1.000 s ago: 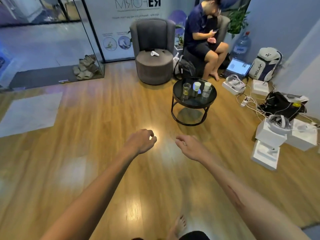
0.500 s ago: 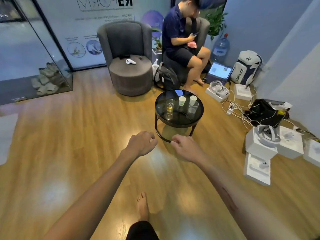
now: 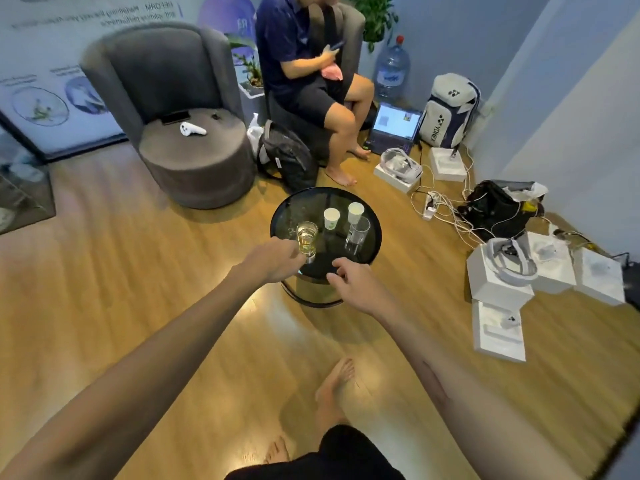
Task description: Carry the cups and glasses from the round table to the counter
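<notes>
I've closed on the table in the last second — left hand now at the glass, fingertips touching, grip not yet clear. Right hand loosely open, empty — empty glass and cups just beyond its fingers.

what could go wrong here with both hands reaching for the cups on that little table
1. The glass next to the left hand holds yellowish liquid; a hurried grab could slop it onto the round table.
2. The empty glass stands right against a paper cup; the right hand reaching for one may knock over the other.
3. Cables lie on the floor to the right of the table, a trip hazard for bare feet.
</notes>
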